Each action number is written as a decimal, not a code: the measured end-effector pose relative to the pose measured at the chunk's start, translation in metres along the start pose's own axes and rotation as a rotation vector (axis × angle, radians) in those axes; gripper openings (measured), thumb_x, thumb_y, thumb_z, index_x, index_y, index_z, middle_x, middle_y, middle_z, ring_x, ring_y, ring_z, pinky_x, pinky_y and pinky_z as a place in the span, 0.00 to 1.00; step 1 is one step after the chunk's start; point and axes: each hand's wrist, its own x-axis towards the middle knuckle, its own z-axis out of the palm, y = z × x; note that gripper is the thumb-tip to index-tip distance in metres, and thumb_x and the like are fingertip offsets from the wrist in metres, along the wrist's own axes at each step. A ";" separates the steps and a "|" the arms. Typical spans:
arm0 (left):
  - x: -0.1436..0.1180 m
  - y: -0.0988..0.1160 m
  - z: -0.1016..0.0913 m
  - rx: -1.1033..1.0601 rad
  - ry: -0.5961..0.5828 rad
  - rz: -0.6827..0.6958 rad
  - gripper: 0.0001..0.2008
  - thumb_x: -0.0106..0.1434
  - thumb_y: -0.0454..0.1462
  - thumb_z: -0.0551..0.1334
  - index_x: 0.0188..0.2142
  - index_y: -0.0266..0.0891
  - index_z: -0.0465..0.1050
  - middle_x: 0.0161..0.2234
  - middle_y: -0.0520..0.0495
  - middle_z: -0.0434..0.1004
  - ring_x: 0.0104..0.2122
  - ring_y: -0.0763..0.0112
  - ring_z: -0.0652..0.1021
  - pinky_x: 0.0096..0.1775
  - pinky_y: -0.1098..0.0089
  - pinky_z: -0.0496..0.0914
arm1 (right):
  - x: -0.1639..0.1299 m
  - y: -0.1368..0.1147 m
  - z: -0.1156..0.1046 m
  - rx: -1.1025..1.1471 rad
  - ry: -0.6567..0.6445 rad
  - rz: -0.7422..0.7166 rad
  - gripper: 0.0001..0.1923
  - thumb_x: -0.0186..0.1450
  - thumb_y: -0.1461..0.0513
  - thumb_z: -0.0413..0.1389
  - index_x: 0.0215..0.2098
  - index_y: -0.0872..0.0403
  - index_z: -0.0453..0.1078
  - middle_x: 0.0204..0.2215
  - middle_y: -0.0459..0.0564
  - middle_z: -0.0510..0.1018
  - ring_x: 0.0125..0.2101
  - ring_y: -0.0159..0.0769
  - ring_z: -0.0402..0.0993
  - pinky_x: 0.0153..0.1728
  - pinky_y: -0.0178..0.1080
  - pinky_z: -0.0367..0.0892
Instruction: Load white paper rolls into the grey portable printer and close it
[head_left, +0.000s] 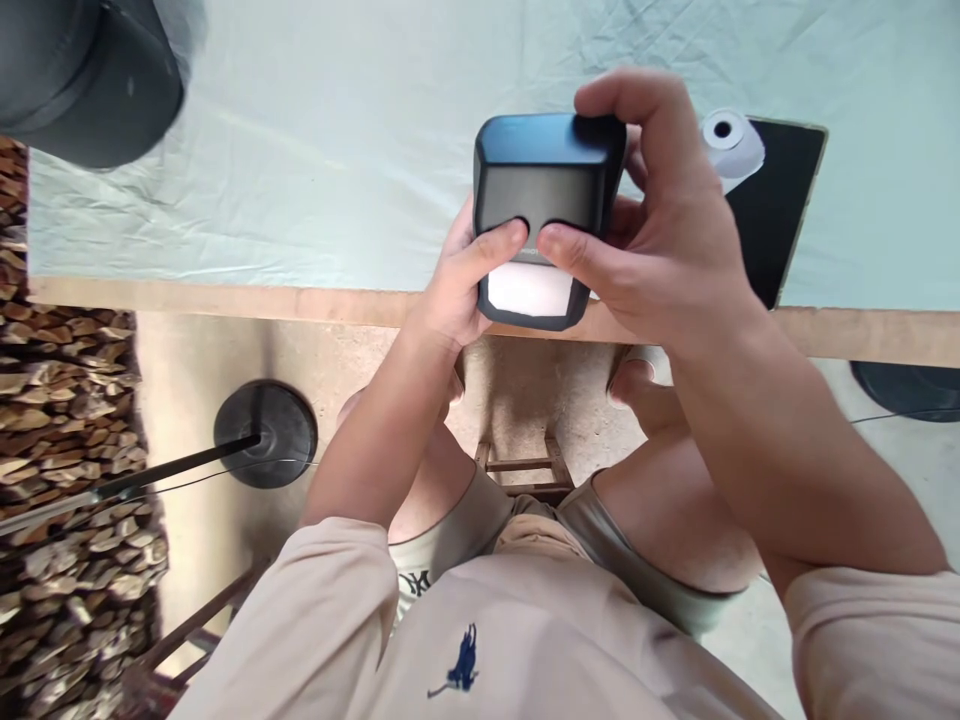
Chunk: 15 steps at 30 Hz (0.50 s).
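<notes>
Both hands gripped a dark printer (547, 205) at center frame, over the surface's (300, 200) edge. The left hand (457, 285) and right hand (660, 230) clamped its sides, thumbs pressing the front. A paper roll (731, 145) and black tablet (776, 215) lay behind, upper right.

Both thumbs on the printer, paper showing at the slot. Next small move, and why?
Probably press the lid shut with both thumbs. The left hand and right hand grip the printer above the table edge, thumbs on its front, white paper already showing there. The spare roll lies apart on the table.
</notes>
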 end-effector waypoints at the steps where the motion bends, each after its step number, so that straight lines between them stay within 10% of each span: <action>1: 0.000 0.001 0.003 -0.011 0.032 -0.008 0.17 0.61 0.35 0.45 0.47 0.37 0.64 0.40 0.49 0.73 0.56 0.58 0.62 0.52 0.58 0.63 | 0.000 -0.001 -0.001 -0.021 0.009 -0.001 0.26 0.56 0.59 0.52 0.51 0.50 0.49 0.50 0.47 0.57 0.46 0.25 0.60 0.36 0.26 0.66; 8: 0.003 0.006 0.012 -0.120 -0.127 -0.002 0.26 0.63 0.48 0.39 0.43 0.36 0.68 0.46 0.46 0.70 0.58 0.62 0.58 0.56 0.62 0.60 | 0.003 -0.005 -0.013 -0.367 0.109 -0.010 0.23 0.57 0.54 0.50 0.49 0.52 0.58 0.49 0.47 0.59 0.47 0.28 0.61 0.42 0.31 0.66; 15: 0.011 0.001 0.000 -0.129 -0.043 -0.035 0.20 0.64 0.44 0.43 0.35 0.34 0.68 0.38 0.48 0.74 0.57 0.63 0.60 0.54 0.59 0.62 | 0.002 -0.002 -0.020 -0.410 -0.015 -0.081 0.33 0.51 0.55 0.57 0.53 0.49 0.52 0.50 0.44 0.58 0.50 0.27 0.59 0.45 0.29 0.67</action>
